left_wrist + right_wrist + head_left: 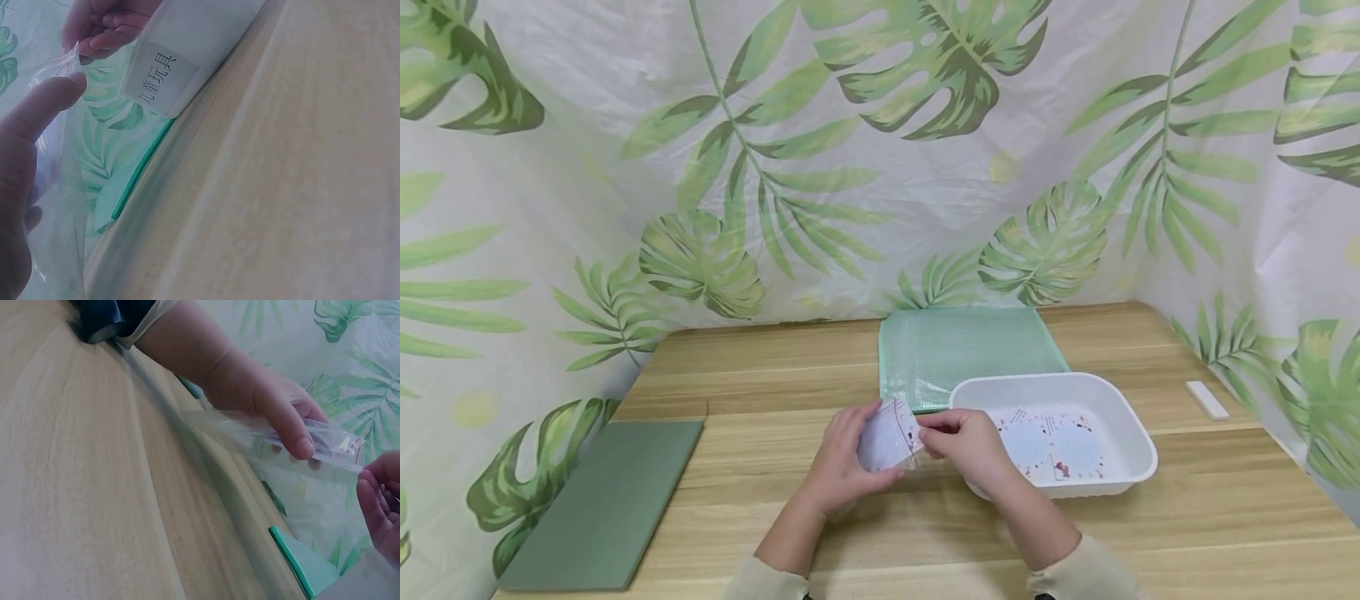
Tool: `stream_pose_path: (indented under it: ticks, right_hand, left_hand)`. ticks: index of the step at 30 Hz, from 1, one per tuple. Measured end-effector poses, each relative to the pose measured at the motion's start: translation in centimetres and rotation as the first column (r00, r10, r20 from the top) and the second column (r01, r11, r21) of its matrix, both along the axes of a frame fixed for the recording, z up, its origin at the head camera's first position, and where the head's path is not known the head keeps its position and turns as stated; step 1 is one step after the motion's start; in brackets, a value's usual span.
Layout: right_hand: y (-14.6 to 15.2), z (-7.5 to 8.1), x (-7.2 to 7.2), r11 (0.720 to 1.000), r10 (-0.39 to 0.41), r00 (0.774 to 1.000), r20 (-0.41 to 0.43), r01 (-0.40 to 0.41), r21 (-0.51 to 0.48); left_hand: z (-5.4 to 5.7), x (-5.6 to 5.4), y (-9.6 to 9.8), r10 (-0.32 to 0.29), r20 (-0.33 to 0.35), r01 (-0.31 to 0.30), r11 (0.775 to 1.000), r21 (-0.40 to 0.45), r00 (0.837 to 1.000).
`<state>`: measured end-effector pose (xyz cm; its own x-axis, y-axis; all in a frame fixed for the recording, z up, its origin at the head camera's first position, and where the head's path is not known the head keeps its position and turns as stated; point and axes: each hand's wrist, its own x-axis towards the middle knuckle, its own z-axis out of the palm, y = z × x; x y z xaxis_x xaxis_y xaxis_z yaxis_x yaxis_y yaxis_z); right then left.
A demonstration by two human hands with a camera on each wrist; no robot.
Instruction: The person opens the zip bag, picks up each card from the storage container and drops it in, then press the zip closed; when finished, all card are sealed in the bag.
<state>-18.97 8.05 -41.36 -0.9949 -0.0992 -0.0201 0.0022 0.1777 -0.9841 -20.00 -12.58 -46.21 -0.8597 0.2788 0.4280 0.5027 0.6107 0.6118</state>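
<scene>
A small clear zip bag with a printed pattern and a red line near its mouth hangs above the table. My left hand grips its body, thumb along the near side. At the bag's upper corner, my right hand pinches the edge between thumb and fingertips. The right wrist view shows the clear bag stretched between the left hand and the right fingertips. A white plastic basin stands just right of my right hand, with printed pieces lying flat inside.
A green mesh pouch lies behind the basin. At the left edge of the table rests a dark green board. A small white bar lies at the far right. The basin's side bears a white label with Chinese characters.
</scene>
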Motion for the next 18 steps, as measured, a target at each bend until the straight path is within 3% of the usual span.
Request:
stream_pose_path:
  ticks: [2, 5, 11, 15, 18]
  right_hand:
    - [-0.24, 0.02, 0.16, 0.999, -0.048, 0.999, -0.009, 0.048, -0.006]
    - [-0.48, 0.02, 0.48, 0.998, -0.054, 0.998, -0.019, 0.054, 0.027]
    - [-0.47, 0.13, 0.66, 0.987, 0.052, 0.997, -0.065, -0.041, 0.157]
    - [-0.27, 0.33, 0.37, 0.955, 0.130, 0.988, -0.086, -0.101, 0.280]
    - [-0.20, 0.58, 0.14, 0.941, 0.171, 0.983, -0.064, -0.144, 0.307]
  left_hand:
    - [-0.03, -0.06, -0.04, 0.002, -0.017, -0.002, 1.000, -0.001, 1.000]
    - [-0.02, -0.08, -0.05, 0.005, -0.032, -0.005, 1.000, -0.004, 0.999]
    - [0.07, 0.00, 0.02, -0.004, -0.007, 0.004, 1.000, -0.001, 1.000]
    - [0.14, 0.06, 0.04, -0.015, 0.016, 0.015, 1.000, 0.005, 1.000]
    - [0.22, 0.09, 0.05, -0.021, 0.013, 0.021, 1.000, 0.005, 1.000]
